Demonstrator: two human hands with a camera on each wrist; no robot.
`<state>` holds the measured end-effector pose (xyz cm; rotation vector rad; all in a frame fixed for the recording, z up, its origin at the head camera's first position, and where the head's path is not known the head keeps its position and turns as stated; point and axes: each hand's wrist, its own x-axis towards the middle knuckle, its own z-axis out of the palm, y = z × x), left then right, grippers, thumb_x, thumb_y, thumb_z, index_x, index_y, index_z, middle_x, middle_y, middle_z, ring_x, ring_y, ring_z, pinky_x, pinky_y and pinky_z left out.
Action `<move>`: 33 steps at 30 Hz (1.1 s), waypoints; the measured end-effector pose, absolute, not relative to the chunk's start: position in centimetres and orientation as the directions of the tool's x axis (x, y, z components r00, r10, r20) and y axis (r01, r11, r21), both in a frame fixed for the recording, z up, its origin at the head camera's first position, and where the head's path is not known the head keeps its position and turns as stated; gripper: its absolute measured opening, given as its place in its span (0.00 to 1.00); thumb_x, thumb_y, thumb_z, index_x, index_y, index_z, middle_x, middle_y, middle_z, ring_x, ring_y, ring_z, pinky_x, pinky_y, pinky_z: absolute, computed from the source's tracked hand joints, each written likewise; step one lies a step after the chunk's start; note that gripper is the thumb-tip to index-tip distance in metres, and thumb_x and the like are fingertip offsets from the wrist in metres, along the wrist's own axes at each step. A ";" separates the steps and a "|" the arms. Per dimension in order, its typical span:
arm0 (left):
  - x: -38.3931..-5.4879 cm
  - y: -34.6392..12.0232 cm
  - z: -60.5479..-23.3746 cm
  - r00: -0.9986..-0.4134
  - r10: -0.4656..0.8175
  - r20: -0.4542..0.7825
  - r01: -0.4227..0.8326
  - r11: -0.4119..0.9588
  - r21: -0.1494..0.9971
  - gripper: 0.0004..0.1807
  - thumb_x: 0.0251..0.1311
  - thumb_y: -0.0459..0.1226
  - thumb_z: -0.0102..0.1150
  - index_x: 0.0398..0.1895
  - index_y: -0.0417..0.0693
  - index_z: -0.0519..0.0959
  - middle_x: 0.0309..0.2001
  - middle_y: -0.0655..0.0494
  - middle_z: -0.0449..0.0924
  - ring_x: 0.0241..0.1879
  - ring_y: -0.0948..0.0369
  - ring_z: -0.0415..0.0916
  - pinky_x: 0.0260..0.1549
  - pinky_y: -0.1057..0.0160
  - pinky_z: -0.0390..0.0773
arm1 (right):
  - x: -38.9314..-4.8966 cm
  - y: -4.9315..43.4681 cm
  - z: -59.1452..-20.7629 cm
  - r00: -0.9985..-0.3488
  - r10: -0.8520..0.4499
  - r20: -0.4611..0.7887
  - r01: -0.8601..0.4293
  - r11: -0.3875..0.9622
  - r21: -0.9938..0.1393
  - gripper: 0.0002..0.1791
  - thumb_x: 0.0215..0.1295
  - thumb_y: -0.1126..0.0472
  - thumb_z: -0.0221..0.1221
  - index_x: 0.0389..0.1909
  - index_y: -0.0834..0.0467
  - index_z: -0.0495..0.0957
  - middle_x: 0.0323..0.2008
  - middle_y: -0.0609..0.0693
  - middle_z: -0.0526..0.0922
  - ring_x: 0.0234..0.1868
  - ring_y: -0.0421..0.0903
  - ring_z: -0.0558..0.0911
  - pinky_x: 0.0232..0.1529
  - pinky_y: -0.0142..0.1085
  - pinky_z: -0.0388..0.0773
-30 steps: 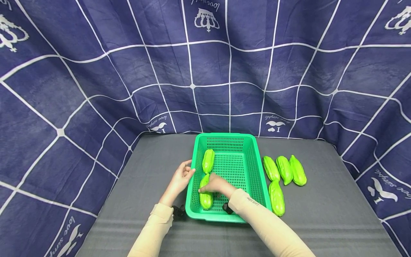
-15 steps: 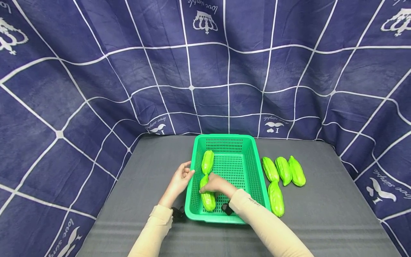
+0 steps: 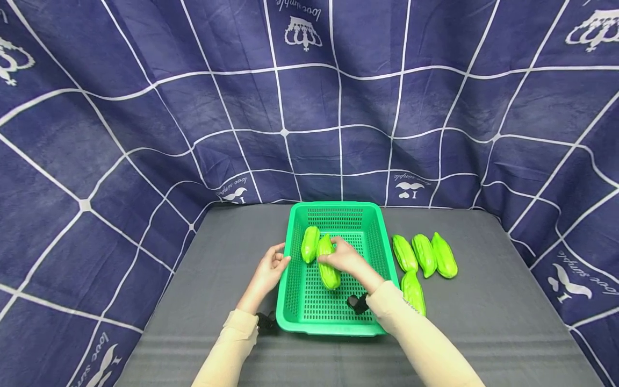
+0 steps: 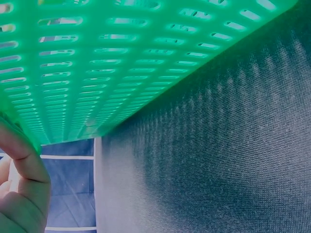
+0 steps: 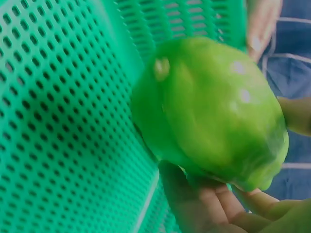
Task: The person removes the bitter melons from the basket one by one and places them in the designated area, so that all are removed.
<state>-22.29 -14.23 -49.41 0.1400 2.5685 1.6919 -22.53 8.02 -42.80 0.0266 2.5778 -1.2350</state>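
My right hand point(image 3: 344, 257) grips a light green, ribbed bitter melon point(image 3: 330, 275) between thumb and fingers, inside the green plastic basket point(image 3: 333, 328). In the right wrist view the same bitter melon point(image 5: 218, 111) shows its blunt end, fingers point(image 5: 214, 206) below it, the perforated floor at left. Another bitter melon point(image 3: 310, 244) lies along the basket's left wall, just left of the held one. At the left rim, my left hand point(image 3: 271, 269) holds the basket's edge from outside. The left wrist view shows that hand point(image 4: 24, 189) partly, against the slotted wall.
Right of the basket, several bitter melons lie on the grey table point(image 3: 483, 322): a row of three, including the rightmost bitter melon point(image 3: 444, 256), and one lower bitter melon point(image 3: 413, 293) partly behind the right sleeve. A blue curtain point(image 3: 309, 107) with white lines rises behind the table.
My right hand has moved the held bitter melon away from me and slightly right, from the basket's near left to beside the other one. The left hand stays at the rim.
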 end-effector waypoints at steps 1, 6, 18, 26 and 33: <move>-22.3 -14.2 -49.4 -0.994 0.110 -0.001 0.042 0.392 0.919 0.28 0.70 0.36 0.56 0.70 0.36 0.63 0.40 0.43 0.78 0.31 0.63 0.73 0.33 0.65 0.71 | -22.6 8.5 -42.6 -0.965 -0.092 -0.247 0.135 0.634 -0.761 0.39 0.56 0.55 0.66 0.65 0.68 0.65 0.49 0.64 0.81 0.47 0.55 0.82 0.49 0.47 0.78; -22.3 -14.2 -49.4 -0.994 0.110 -0.005 0.039 0.393 0.919 0.29 0.71 0.36 0.55 0.71 0.36 0.63 0.40 0.44 0.78 0.30 0.63 0.72 0.32 0.65 0.70 | -22.6 11.3 -41.2 -0.980 -0.033 -0.197 0.138 0.605 -0.785 0.41 0.59 0.54 0.64 0.70 0.65 0.61 0.58 0.68 0.75 0.54 0.61 0.79 0.53 0.51 0.76; -22.1 -14.3 -49.1 -0.994 0.112 0.008 0.054 0.419 0.906 0.28 0.71 0.36 0.54 0.70 0.36 0.63 0.41 0.43 0.80 0.33 0.62 0.75 0.36 0.63 0.72 | -22.0 17.7 -39.3 -0.990 0.082 -0.118 0.143 0.533 -0.834 0.40 0.63 0.53 0.61 0.72 0.65 0.59 0.64 0.69 0.71 0.63 0.64 0.73 0.61 0.53 0.71; -22.1 -14.3 -49.2 -0.993 0.115 0.010 0.056 0.411 0.910 0.28 0.71 0.36 0.55 0.70 0.35 0.63 0.40 0.44 0.79 0.32 0.62 0.75 0.36 0.62 0.73 | -20.9 21.2 -38.5 -0.984 0.150 -0.092 0.157 0.514 -0.843 0.39 0.65 0.54 0.60 0.72 0.67 0.58 0.63 0.70 0.71 0.63 0.63 0.74 0.58 0.48 0.73; -22.2 -14.4 -49.3 -0.994 0.113 0.004 0.052 0.422 0.905 0.28 0.71 0.37 0.55 0.70 0.36 0.63 0.40 0.44 0.79 0.33 0.63 0.76 0.37 0.63 0.73 | -19.8 24.3 -39.0 -0.971 0.202 -0.124 0.217 0.547 -0.809 0.42 0.67 0.50 0.59 0.73 0.68 0.54 0.65 0.71 0.68 0.65 0.65 0.70 0.61 0.53 0.69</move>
